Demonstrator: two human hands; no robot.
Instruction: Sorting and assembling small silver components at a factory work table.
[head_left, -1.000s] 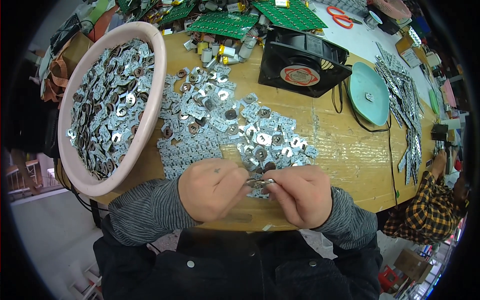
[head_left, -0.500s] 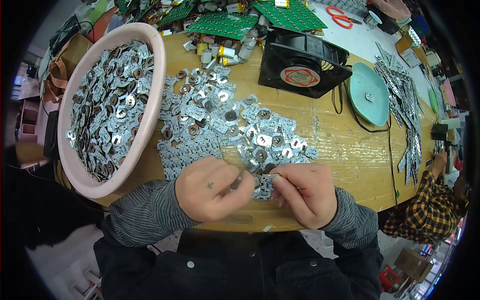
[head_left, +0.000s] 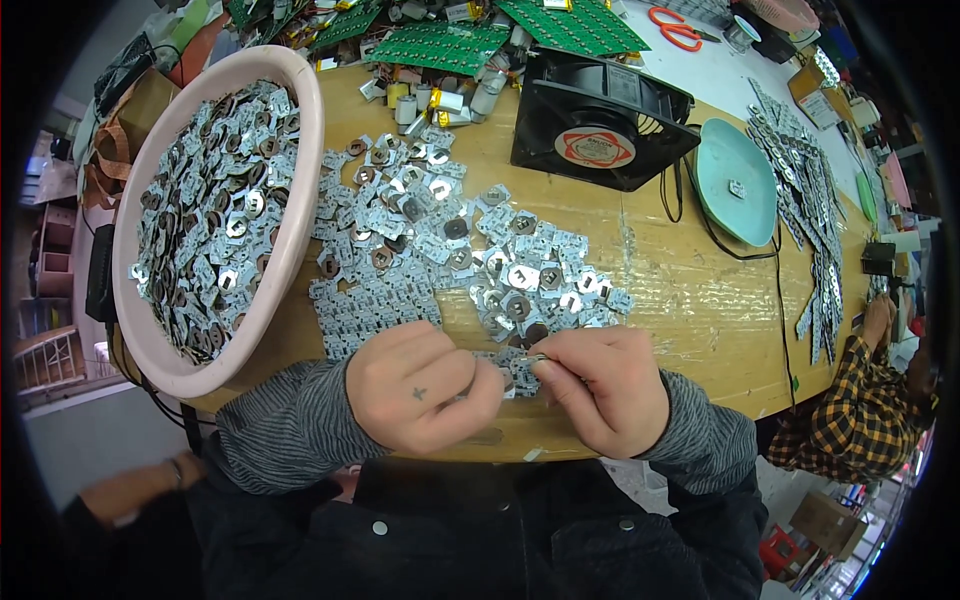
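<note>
My right hand (head_left: pixel 605 388) pinches the edge of a small circuit board (head_left: pixel 538 358) between thumb and forefinger, near the table's front edge. Beside it, my left hand (head_left: pixel 425 388) is closed with its fingers curled inward; its fingertips and whatever they hold are hidden behind the knuckles. Just beyond both hands lies a loose heap of small silvery circuit boards (head_left: pixel 520 277), some bearing round dark discs. To the left of that heap, similar boards (head_left: pixel 375 308) lie closely set in rows, partly behind my left hand.
A pale pink basin (head_left: pixel 312 150) full of such boards stands at left. Beyond the heap are a black fan (head_left: pixel 600 110), a teal tray (head_left: pixel 735 215) and metallic strips (head_left: pixel 810 220). Green circuit panels (head_left: pixel 440 48) lie at the back. Another person's arm (head_left: pixel 140 490) shows at lower left.
Another person's forearm has come into view at lower left. My hands stay close together, with only slight finger movement; the whole view has shifted a little.
</note>
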